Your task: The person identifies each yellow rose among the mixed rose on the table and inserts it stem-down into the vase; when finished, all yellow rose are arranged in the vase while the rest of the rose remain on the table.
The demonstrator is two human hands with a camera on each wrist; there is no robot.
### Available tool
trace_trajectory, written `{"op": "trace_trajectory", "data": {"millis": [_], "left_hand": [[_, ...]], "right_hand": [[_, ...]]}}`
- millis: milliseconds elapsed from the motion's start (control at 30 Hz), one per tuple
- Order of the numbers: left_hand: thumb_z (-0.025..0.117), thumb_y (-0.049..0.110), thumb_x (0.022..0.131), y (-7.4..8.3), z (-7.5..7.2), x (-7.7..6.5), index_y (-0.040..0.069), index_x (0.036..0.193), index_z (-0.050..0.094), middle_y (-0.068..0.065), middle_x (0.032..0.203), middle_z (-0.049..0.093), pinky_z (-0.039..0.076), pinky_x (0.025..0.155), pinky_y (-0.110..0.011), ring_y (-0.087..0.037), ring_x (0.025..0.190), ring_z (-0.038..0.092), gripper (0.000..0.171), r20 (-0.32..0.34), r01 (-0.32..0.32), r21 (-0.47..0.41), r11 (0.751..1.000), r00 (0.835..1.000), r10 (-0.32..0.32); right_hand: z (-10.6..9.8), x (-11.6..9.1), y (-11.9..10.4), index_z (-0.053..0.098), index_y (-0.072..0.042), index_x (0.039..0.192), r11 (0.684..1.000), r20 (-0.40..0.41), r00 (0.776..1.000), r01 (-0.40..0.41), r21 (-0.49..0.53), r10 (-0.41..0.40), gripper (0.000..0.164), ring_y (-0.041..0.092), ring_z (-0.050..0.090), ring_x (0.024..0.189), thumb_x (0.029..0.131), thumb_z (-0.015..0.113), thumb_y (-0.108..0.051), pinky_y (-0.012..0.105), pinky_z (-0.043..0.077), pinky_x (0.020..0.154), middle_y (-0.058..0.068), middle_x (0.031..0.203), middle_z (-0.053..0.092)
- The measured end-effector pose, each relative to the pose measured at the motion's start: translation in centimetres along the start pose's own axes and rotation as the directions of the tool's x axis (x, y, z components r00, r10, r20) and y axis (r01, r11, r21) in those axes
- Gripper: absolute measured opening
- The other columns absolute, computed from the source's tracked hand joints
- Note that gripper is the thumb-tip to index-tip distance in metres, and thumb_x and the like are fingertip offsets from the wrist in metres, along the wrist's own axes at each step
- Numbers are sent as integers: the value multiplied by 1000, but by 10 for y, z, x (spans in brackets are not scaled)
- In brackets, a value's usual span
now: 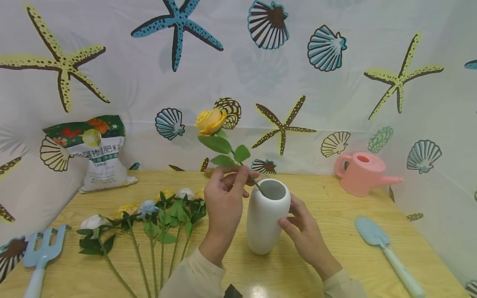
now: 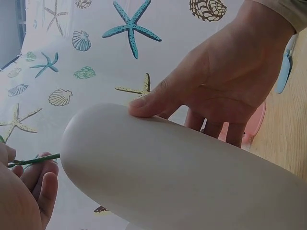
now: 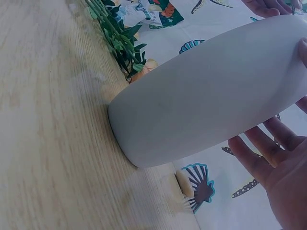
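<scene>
A yellow rose (image 1: pixel 211 121) with green leaves stands above a white vase (image 1: pixel 263 223), its stem slanting down into the vase's mouth. My left hand (image 1: pixel 226 205) pinches that stem just above the rim; in the left wrist view the green stem (image 2: pixel 33 160) runs between the fingers toward the vase. On the vase's right side, my right hand (image 1: pixel 306 236) grips the wall, thumb in front and fingers behind. The right wrist view shows the vase's base (image 3: pixel 122 136) at the wooden tabletop.
Several artificial roses, including a blue one (image 1: pixel 148 208) and a white one (image 1: pixel 94 222), lie left of the vase. Beyond them stands a fertilizer bag (image 1: pixel 106 165). A blue hand fork (image 1: pixel 44 248) lies far left; a trowel (image 1: pixel 372 231) and pink watering can (image 1: pixel 360 174) are right.
</scene>
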State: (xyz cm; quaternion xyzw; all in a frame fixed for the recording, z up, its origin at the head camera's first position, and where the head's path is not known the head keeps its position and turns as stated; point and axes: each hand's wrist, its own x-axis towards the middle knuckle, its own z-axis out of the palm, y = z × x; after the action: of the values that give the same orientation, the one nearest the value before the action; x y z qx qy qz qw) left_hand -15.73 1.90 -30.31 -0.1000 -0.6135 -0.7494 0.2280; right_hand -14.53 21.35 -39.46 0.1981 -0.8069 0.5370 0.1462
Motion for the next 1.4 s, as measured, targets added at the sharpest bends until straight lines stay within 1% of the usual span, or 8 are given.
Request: {"op": "trace_trajectory", "data": {"millis": [133, 233, 367, 500, 733, 1067, 1233, 1400], "left_hand": [[63, 14, 101, -1, 2, 0, -1, 104, 64, -17, 94, 78, 54, 61, -22, -11, 77, 71, 15, -6, 7, 0, 1000, 1000, -7], [65, 13, 99, -2, 3, -1, 0, 104, 67, -15, 95, 77, 54, 65, -24, -19, 80, 71, 14, -1, 16, 42, 999, 1000, -16], [71, 13, 94, -4, 3, -2, 4, 94, 72, -11, 93, 74, 53, 75, -32, -24, 83, 64, 9, 13, 45, 173, 984, 999, -48], [74, 11, 90, -8, 2, -3, 5, 91, 73, -8, 93, 71, 50, 80, -35, -19, 89, 60, 6, 46, 63, 253, 965, 996, -77], [76, 9, 88, -10, 1, -4, 4, 90, 72, -8, 94, 72, 51, 79, -34, -18, 93, 61, 7, 64, 41, 263, 964, 996, -60], [77, 3, 86, -10, 7, -4, 2, 100, 66, -12, 94, 69, 49, 75, -26, -19, 90, 64, 18, -9, -24, 185, 982, 1000, 26], [73, 7, 90, -10, 8, -4, 3, 101, 69, -9, 98, 70, 48, 79, -29, -17, 93, 62, 13, 18, -5, 188, 982, 1000, 1], [73, 8, 90, -12, 7, -5, 6, 102, 72, -5, 98, 72, 48, 80, -33, -16, 96, 61, 13, 43, -3, 243, 970, 999, -8]], "right_hand": [[1, 0, 1, 42, -11, 151, 1000, 3, 1000, 14, 14, -14, 57, -2, 57, 119, 98, 62, -5, 28, 54, 97, 5, 143, 54], [1, 1, 1, 42, -12, 151, 1000, 3, 1000, 25, 17, -25, 57, -2, 57, 119, 98, 62, -5, 29, 54, 97, 1, 142, 54], [1, 1, 1, 42, -11, 151, 1000, 3, 1000, 27, 16, -27, 57, -2, 57, 120, 98, 62, -4, 29, 54, 97, 9, 143, 55], [1, 1, 0, 42, -11, 151, 1000, 2, 1000, 19, 10, -19, 57, -2, 57, 120, 98, 62, -4, 29, 54, 97, 16, 144, 55], [0, 0, -1, 41, -12, 151, 1000, 0, 1000, 2, 2, -2, 57, -2, 56, 119, 98, 63, -5, 29, 54, 98, 16, 144, 55], [0, 0, -1, 41, -11, 151, 1000, -4, 1000, 1, 11, -1, 58, 0, 57, 118, 98, 63, -5, 30, 54, 97, 16, 143, 55], [-1, 0, -2, 41, -12, 151, 1000, -2, 1000, -2, 15, 2, 58, 0, 57, 118, 98, 63, -6, 30, 54, 97, 16, 143, 55], [-1, 0, -3, 40, -14, 152, 1000, 5, 1000, -10, 6, 9, 58, 1, 57, 119, 99, 63, -7, 31, 54, 98, 14, 144, 55]]}}
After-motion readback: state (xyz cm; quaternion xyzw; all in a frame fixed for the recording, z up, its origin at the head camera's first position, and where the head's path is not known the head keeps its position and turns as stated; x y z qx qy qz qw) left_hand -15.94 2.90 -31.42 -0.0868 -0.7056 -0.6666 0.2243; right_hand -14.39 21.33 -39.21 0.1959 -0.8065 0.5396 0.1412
